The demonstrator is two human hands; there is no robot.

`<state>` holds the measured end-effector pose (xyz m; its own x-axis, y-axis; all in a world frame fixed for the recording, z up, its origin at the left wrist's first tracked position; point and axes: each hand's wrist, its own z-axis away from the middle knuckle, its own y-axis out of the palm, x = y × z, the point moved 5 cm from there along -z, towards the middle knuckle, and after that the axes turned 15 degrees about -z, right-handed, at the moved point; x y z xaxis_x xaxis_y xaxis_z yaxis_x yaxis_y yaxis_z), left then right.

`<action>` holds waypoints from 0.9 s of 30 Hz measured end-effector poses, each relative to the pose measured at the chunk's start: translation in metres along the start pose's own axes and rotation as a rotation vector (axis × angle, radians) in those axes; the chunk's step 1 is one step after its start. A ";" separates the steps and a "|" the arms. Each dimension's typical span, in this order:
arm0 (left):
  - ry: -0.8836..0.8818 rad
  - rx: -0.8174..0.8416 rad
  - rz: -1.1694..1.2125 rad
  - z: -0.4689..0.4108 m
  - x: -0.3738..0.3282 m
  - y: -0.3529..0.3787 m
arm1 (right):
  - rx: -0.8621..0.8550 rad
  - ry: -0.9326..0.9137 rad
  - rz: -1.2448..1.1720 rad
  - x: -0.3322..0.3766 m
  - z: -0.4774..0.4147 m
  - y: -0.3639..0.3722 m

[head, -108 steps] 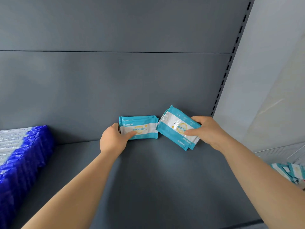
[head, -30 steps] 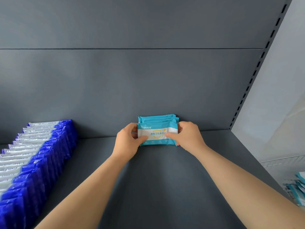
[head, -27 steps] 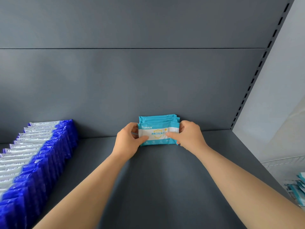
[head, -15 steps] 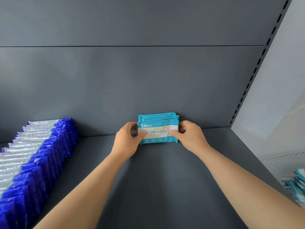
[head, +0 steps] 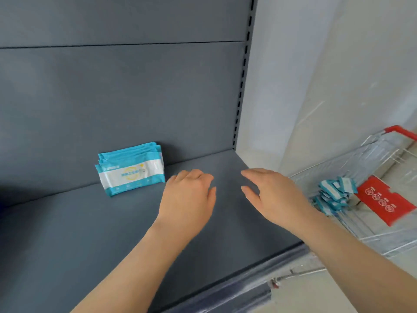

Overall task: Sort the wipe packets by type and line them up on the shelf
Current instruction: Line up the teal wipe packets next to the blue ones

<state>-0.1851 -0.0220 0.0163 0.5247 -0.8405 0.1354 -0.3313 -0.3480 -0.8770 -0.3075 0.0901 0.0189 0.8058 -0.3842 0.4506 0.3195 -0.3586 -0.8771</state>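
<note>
Several teal-and-white wipe packets (head: 130,170) stand on edge in a small row against the back panel of the grey shelf (head: 90,233). My left hand (head: 188,197) hovers over the shelf just right of the packets, fingers loosely curled and empty. Further right, near the shelf's end, my right hand (head: 273,195) is held with fingers spread and empty. More teal packets (head: 334,195) lie heaped in a wire shopping cart (head: 370,159) to the right of the shelf.
The shopping cart has a red handle (head: 401,131) and a red flap (head: 383,202). A slotted upright (head: 242,75) marks the shelf's right end, with a pale wall beyond. The shelf's front lip (head: 248,283) runs below my forearms.
Both hands have let go of the teal packets and drawn back to the right. The view has swung right, so the blue packets at the left are out of sight and the cart shows.
</note>
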 end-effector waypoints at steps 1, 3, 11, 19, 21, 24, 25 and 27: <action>0.027 0.010 0.021 -0.004 -0.024 0.001 | -0.010 0.016 0.014 -0.017 0.012 -0.009; 0.076 0.010 0.053 -0.011 -0.074 0.001 | -0.030 0.049 0.049 -0.055 0.035 -0.029; 0.183 0.061 0.097 -0.062 -0.291 0.008 | -0.052 0.206 0.146 -0.227 0.121 -0.124; 0.267 0.189 0.153 -0.119 -0.452 0.070 | -0.012 0.377 0.152 -0.406 0.144 -0.167; 0.273 0.223 0.153 -0.140 -0.478 0.098 | -0.003 0.417 0.162 -0.448 0.135 -0.170; 0.273 0.304 0.130 -0.178 -0.513 0.146 | 0.008 0.473 0.116 -0.511 0.112 -0.169; 0.276 0.329 0.116 -0.193 -0.524 0.162 | 0.013 0.488 0.105 -0.532 0.101 -0.167; 0.287 0.390 0.105 -0.223 -0.544 0.198 | 0.028 0.517 0.082 -0.576 0.074 -0.161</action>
<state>-0.7111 0.2731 -0.1283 0.2488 -0.9622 0.1109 -0.0238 -0.1205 -0.9924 -0.7863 0.4325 -0.1121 0.4799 -0.7822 0.3973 0.2844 -0.2897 -0.9139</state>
